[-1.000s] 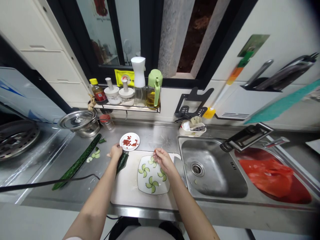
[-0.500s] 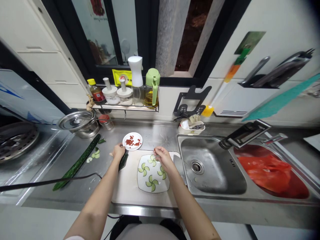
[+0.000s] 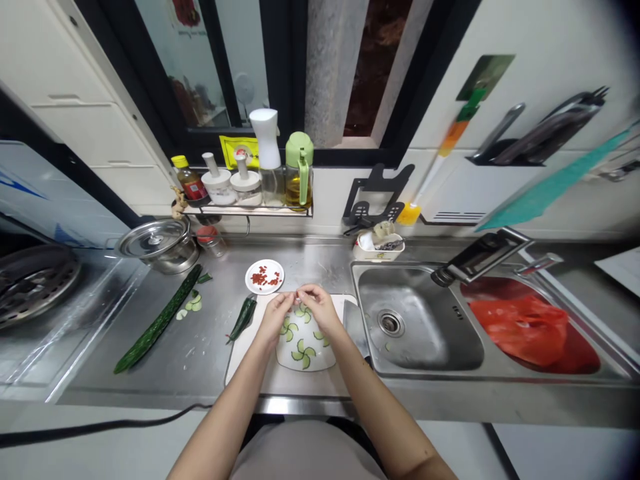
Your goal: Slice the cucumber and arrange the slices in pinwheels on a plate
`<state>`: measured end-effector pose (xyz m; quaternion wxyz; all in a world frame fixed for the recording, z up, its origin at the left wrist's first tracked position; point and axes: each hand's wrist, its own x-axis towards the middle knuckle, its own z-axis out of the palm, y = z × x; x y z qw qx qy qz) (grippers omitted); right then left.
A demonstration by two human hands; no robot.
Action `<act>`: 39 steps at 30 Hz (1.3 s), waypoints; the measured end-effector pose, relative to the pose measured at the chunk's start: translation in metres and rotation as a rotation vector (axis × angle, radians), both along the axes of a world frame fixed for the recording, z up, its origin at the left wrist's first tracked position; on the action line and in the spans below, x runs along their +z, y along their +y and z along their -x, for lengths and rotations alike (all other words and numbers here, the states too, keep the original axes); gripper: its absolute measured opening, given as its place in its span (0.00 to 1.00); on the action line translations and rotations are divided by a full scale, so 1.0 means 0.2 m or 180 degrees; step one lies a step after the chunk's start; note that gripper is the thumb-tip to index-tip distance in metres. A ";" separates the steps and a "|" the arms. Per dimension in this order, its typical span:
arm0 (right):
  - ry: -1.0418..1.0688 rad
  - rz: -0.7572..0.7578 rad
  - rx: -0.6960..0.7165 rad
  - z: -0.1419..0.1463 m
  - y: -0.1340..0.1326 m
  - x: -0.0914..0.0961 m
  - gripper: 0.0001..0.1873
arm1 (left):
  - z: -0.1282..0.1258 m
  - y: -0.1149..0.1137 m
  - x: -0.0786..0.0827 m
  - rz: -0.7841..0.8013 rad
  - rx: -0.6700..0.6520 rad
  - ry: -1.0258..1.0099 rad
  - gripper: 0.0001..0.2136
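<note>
My left hand [image 3: 278, 313] and my right hand [image 3: 319, 308] meet over the far edge of a white square plate [image 3: 320, 360]. Fingertips on both are pinched close together; whatever is between them is too small to make out. Thin green cucumber slices [image 3: 303, 354] lie on the plate in pinwheel shapes, partly covered by my hands. Under the plate is a pale cutting board [image 3: 245, 357]. Just beyond the board, a small white dish [image 3: 250, 285] holds chopped red bits [image 3: 260, 277]. A dark green piece of cucumber [image 3: 244, 319] rests at the board's left edge.
On the left lie a long cucumber [image 3: 159, 327] and some cut slices [image 3: 194, 303], with a lidded steel pot [image 3: 163, 247] behind. A knife blade [image 3: 354, 327] sits right of the plate. Farther right is the sink [image 3: 425, 327]; a red bag [image 3: 520, 327] fills its second basin.
My left hand has moved right from beside the small dish to meet my right hand over the plate. The dark green cucumber piece now shows fully. The camera view has shifted slightly.
</note>
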<state>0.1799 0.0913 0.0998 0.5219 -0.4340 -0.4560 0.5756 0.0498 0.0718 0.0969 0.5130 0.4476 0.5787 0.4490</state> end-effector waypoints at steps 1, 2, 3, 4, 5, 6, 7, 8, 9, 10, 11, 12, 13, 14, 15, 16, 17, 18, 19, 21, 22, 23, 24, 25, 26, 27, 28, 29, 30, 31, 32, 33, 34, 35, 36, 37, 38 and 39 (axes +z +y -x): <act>-0.0012 -0.0068 0.0033 0.00 -0.01 0.01 0.11 | -0.02 -0.02 0.02 -0.0011 -0.0001 -0.0020 0.22; -0.0036 -0.0117 0.0047 0.00 -0.02 0.01 0.11 | -0.03 -0.03 0.04 -0.0033 0.0001 -0.0038 0.21; -0.0078 -0.0152 0.0042 0.00 -0.03 0.01 0.11 | -0.04 -0.03 0.05 -0.0059 0.0002 -0.0066 0.20; -0.0132 -0.0183 0.0019 -0.01 -0.04 0.01 0.10 | -0.04 -0.04 0.05 -0.0088 -0.0008 -0.0101 0.19; -0.0203 -0.0214 0.0002 -0.02 -0.06 0.01 0.10 | -0.04 -0.04 0.06 -0.0125 -0.0020 -0.0129 0.18; -0.0302 -0.0257 -0.0010 -0.03 -0.07 0.01 0.10 | -0.03 -0.04 0.06 -0.0171 -0.0041 -0.0127 0.17; -0.0437 -0.0325 -0.0035 -0.04 -0.07 0.02 0.10 | -0.03 -0.04 0.06 -0.0226 -0.0060 -0.0082 0.17; -0.0619 -0.0433 -0.0077 -0.06 -0.08 0.02 0.10 | -0.02 -0.05 0.06 -0.0286 -0.0080 0.0008 0.16; -0.0852 -0.0591 -0.0123 -0.08 -0.09 0.03 0.09 | -0.01 -0.05 0.06 -0.0348 -0.0098 0.0145 0.16; -0.1133 -0.0790 -0.0148 -0.10 -0.10 0.05 0.09 | 0.00 -0.05 0.06 -0.0404 -0.0122 0.0320 0.16; -0.1442 -0.1016 -0.0141 -0.13 -0.11 0.07 0.08 | 0.01 -0.06 0.06 -0.0452 -0.0154 0.0522 0.17; -0.1756 -0.1245 -0.0080 -0.15 -0.11 0.09 0.08 | 0.01 -0.06 0.07 -0.0493 -0.0194 0.0745 0.16; -0.2049 -0.1447 0.0037 -0.17 -0.12 0.11 0.08 | 0.02 -0.07 0.07 -0.0524 -0.0233 0.0985 0.16; -0.2305 -0.1606 0.0163 -0.18 -0.12 0.13 0.08 | 0.02 -0.08 0.08 -0.0547 -0.0269 0.1228 0.16; -0.2521 -0.1726 0.0274 -0.20 -0.12 0.14 0.08 | 0.02 -0.09 0.09 -0.0566 -0.0299 0.1454 0.15; -0.2695 -0.1816 0.0362 -0.21 -0.13 0.16 0.09 | 0.02 -0.09 0.10 -0.0583 -0.0333 0.1644 0.15; -0.2833 -0.1884 0.0423 -0.21 -0.13 0.17 0.09 | 0.01 -0.10 0.11 -0.0599 -0.0370 0.1786 0.14; -0.2938 -0.1935 0.0471 -0.22 -0.13 0.17 0.09 | 0.01 -0.11 0.11 -0.0604 -0.0411 0.1877 0.14; -0.3013 -0.1968 0.0510 -0.22 -0.13 0.18 0.08 | 0.00 -0.11 0.11 -0.0592 -0.0453 0.1915 0.14; -0.3090 -0.1992 0.0584 -0.21 -0.13 0.17 0.08 | 0.00 -0.11 0.10 -0.0530 -0.0536 0.1880 0.15; -0.3100 -0.1985 0.0614 -0.21 -0.12 0.16 0.08 | 0.00 -0.11 0.09 -0.0480 -0.0564 0.1834 0.15; -0.3095 -0.1961 0.0628 -0.21 -0.11 0.14 0.07 | 0.00 -0.11 0.07 -0.0423 -0.0570 0.1783 0.15; -0.3086 -0.1922 0.0625 -0.21 -0.10 0.12 0.07 | 0.00 -0.11 0.06 -0.0371 -0.0554 0.1742 0.15; -0.3082 -0.1866 0.0596 -0.21 -0.09 0.09 0.07 | 0.01 -0.11 0.05 -0.0325 -0.0510 0.1730 0.15; -0.3090 -0.1784 0.0540 -0.21 -0.07 0.06 0.07 | 0.02 -0.11 0.04 -0.0286 -0.0438 0.1754 0.15; -0.3122 -0.1686 0.0475 -0.21 -0.06 0.02 0.07 | 0.04 -0.12 0.02 -0.0255 -0.0351 0.1805 0.16; -0.3183 -0.1570 0.0401 -0.21 -0.04 -0.03 0.07 | 0.05 -0.12 0.01 -0.0235 -0.0259 0.1874 0.16; -0.3261 -0.1444 0.0353 -0.21 -0.03 -0.07 0.07 | 0.07 -0.13 0.00 -0.0223 -0.0188 0.1948 0.16; -0.3350 -0.1330 0.0333 -0.22 -0.02 -0.13 0.06 | 0.09 -0.14 -0.02 -0.0215 -0.0143 0.2018 0.16; -0.3434 -0.1244 0.0345 -0.21 -0.01 -0.18 0.06 | 0.11 -0.14 -0.03 -0.0203 -0.0118 0.2076 0.16; -0.3507 -0.1181 0.0375 -0.21 -0.01 -0.22 0.07 | 0.13 -0.15 -0.05 -0.0184 -0.0115 0.2130 0.15; -0.3574 -0.1129 0.0388 -0.21 -0.01 -0.27 0.07 | 0.14 -0.16 -0.07 -0.0155 -0.0122 0.2187 0.15; -0.3629 -0.1085 0.0401 -0.20 -0.01 -0.30 0.07 | 0.15 -0.17 -0.09 -0.0119 -0.0134 0.2247 0.14; -0.3680 -0.1051 0.0411 -0.19 -0.01 -0.33 0.08 | 0.16 -0.18 -0.10 -0.0077 -0.0147 0.2300 0.14; -0.3732 -0.1022 0.0416 -0.18 -0.01 -0.35 0.08 | 0.17 -0.19 -0.12 -0.0035 -0.0161 0.2348 0.14; -0.3786 -0.0999 0.0425 -0.17 -0.01 -0.37 0.08 | 0.17 -0.19 -0.14 0.0001 -0.0183 0.2394 0.14; -0.3844 -0.0981 0.0440 -0.17 -0.01 -0.37 0.08 | 0.17 -0.20 -0.16 0.0027 -0.0210 0.2441 0.14; -0.3906 -0.0965 0.0455 -0.16 -0.01 -0.38 0.09 | 0.17 -0.20 -0.17 0.0040 -0.0238 0.2495 0.14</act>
